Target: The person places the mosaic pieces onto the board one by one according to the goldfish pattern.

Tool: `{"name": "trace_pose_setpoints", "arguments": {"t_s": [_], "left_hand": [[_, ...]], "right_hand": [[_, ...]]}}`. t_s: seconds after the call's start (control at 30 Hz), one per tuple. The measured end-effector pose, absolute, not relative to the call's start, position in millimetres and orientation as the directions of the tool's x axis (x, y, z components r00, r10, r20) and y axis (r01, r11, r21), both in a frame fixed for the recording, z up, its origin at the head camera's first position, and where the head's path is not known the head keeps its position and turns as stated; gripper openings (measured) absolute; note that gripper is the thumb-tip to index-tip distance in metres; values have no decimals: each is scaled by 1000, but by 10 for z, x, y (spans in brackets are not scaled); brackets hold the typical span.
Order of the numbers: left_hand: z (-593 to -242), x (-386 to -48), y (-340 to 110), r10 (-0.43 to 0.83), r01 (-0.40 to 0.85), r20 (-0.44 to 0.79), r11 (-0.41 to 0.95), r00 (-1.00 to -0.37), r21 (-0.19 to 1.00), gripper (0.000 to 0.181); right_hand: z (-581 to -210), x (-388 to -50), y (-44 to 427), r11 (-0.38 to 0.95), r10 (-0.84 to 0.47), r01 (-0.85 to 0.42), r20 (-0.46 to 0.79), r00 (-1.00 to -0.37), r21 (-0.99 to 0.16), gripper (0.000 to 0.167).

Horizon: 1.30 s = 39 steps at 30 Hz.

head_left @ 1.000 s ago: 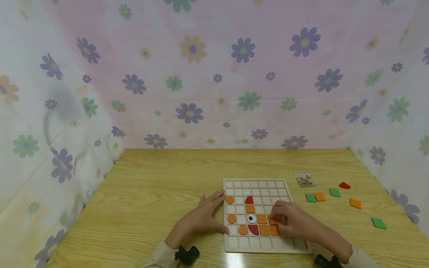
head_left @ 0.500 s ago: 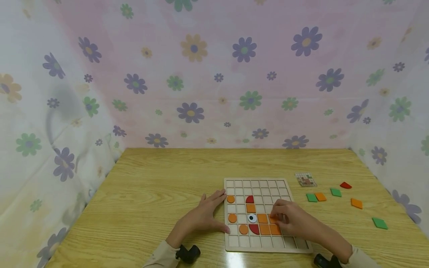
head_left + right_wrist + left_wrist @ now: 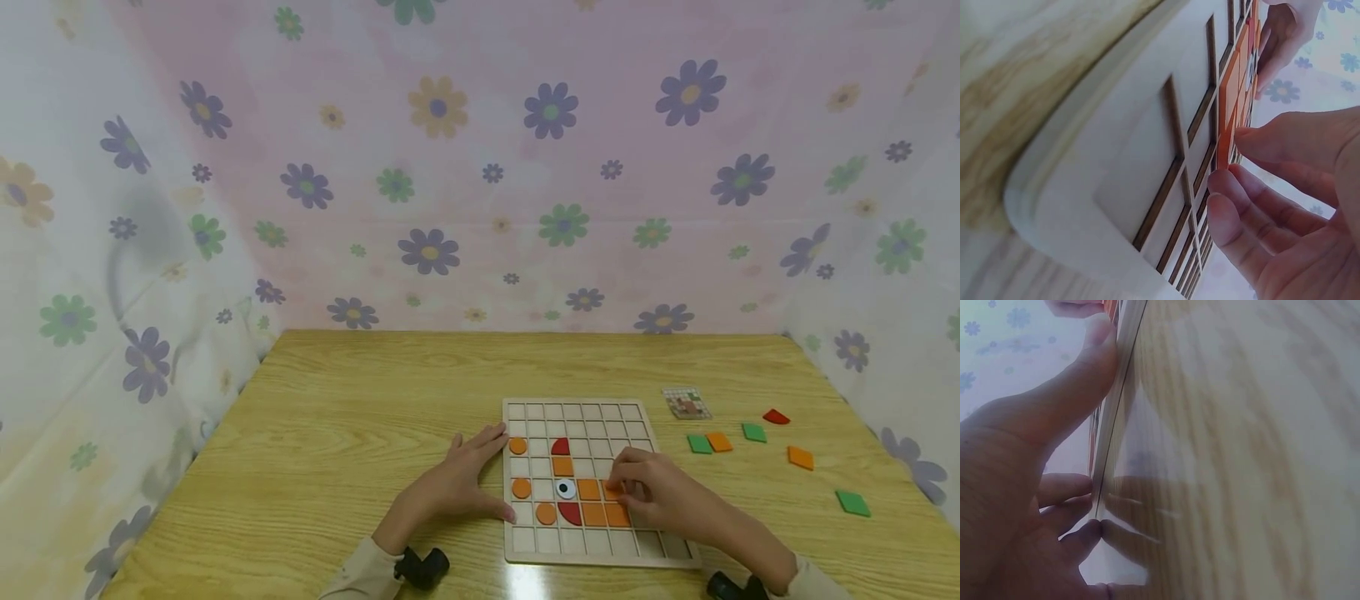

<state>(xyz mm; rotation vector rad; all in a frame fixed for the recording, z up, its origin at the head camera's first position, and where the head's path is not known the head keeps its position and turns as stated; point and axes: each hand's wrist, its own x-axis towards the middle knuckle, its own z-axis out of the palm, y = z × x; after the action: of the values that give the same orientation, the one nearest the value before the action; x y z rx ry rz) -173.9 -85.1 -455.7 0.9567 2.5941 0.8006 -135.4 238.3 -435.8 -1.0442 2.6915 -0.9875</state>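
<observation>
A wooden grid board (image 3: 525, 542) lies on the table, with tiles in several cells. Along its left edge rests my left hand (image 3: 454, 485), fingers spread and thumb apart, touching the rim. My right hand (image 3: 663, 497) is over the board's right half and pinches an orange square tile (image 3: 1225, 147) between thumb and fingers. That tile sits at its cell, partly hidden by the fingers. Beside it are another orange square (image 3: 588, 489), a round eye tile (image 3: 566, 489) and a red quarter-circle tile (image 3: 570, 513). Orange discs (image 3: 521, 488) sit in the left columns.
Right of the board lie a small pattern card (image 3: 686, 403), green tiles (image 3: 852, 502), orange tiles (image 3: 800, 457) and a red tile (image 3: 776, 417). The wooden table (image 3: 360, 392) extends to the left. A flowered cloth (image 3: 480, 275) hangs behind it.
Both hands keep their places on the board, the right one still at the orange tile. Only the head view has shifted slightly.
</observation>
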Motion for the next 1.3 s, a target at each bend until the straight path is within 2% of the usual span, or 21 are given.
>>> {"name": "trace_pose_setpoints", "arguments": {"t_s": [0.17,0.33,0.47,0.67,1.07,1.3], "left_hand": [[-4552,-1735,-853,662,517,-53,631,-748,579,106],[-4546,-1733,-851,662,510,-57,626,-747,590,106],[-4548,-1732,-849,664,509,-57,623,-746,593,106],[-4543,-1725,-861,665,509,-57,622,-745,595,106],[-4529,-1727,-865,666,516,-57,626,-744,586,106],[-4524,-1719,-862,667,509,-57,619,-743,598,106]], "right_hand": [[-4362,-1325,2427,525,-639,-607,194,-744,-597,13],[-4343,-1283,2478,550,-614,-587,189,-766,-593,9],[-4320,-1243,2525,566,-595,-578,194,-780,-588,11],[-4301,-1210,2620,558,-597,-606,234,-768,-566,14],[-4350,-1169,2973,597,-552,-588,253,-795,-545,21],[-4278,-1194,3186,662,-508,-530,203,-837,-530,17]]}}
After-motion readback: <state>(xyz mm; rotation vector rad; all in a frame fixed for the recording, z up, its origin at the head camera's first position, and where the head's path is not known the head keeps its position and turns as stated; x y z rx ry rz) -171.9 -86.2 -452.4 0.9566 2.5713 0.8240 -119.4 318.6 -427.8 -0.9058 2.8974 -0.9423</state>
